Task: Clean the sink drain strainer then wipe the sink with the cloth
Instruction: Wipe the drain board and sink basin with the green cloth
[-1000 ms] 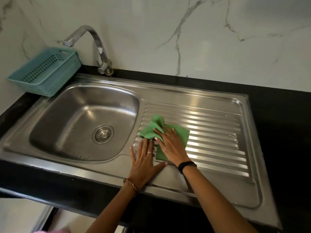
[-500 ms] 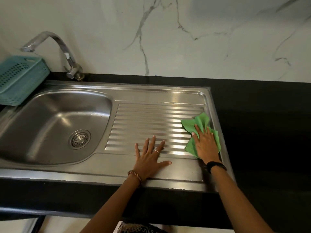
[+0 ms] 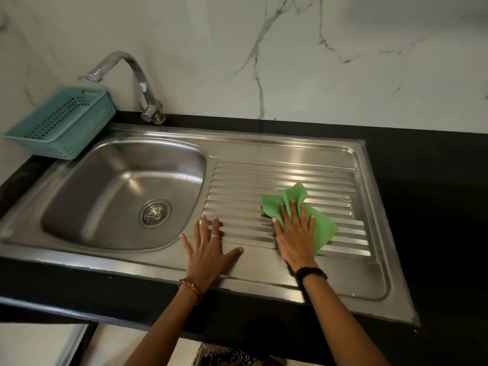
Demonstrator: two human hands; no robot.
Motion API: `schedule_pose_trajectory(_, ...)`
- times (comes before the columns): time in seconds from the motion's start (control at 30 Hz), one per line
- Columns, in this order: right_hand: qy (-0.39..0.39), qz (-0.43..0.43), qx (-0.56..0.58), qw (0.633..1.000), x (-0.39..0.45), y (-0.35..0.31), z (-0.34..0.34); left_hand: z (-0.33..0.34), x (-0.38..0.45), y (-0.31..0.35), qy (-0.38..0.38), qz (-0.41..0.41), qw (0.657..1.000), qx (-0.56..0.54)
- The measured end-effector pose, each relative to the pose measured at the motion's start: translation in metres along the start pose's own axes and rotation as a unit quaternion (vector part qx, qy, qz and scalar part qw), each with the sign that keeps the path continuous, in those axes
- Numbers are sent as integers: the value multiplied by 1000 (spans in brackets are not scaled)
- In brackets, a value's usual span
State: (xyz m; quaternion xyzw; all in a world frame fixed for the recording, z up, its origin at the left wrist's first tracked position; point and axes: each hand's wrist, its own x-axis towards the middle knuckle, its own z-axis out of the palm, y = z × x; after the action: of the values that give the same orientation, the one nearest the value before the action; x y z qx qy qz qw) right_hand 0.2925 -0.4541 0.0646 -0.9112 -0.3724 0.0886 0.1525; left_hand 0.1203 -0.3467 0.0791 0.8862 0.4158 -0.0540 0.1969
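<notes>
A steel sink (image 3: 290, 149) is set in a black counter, with a bowl on the left and a ribbed drainboard on the right. The round drain strainer (image 3: 155, 213) sits in the bowl's bottom. A green cloth (image 3: 323, 228) lies crumpled on the drainboard ribs, and my right hand (image 3: 295, 235) presses flat on it, fingers spread. My left hand (image 3: 208, 250) rests flat on the sink's front rim beside the bowl, fingers apart, holding nothing.
A chrome tap (image 3: 137, 83) stands behind the bowl, its spout turned left. A teal perforated basket (image 3: 63, 122) sits at the back left corner. Black counter (image 3: 427, 207) extends to the right. A marble wall rises behind.
My right hand has slid the green cloth from the drainboard's right edge back toward its middle. My left hand has stayed flat on the front rim.
</notes>
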Motion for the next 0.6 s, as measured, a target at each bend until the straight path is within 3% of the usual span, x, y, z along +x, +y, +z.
schedule_pose_trajectory(0.13, -47, -82, 3, 996, 22, -67, 20, -3, -5, -28, 4, -54, 999, 0)
schedule_pose_trajectory(0.3, -99, -175, -1, 980, 44, -130, 38, 0, -12, -44, 21, -49, 998, 20)
schedule_pose_trajectory(0.47, -120, -258, -26, 958, 38, -126, 45, 5, -17, -44, 40, -30, 997, 60)
schedule_pose_trajectory(0.6, -102, -261, -25, 960, 19, -93, 40, 9, -21, -33, 50, -9, 997, 64)
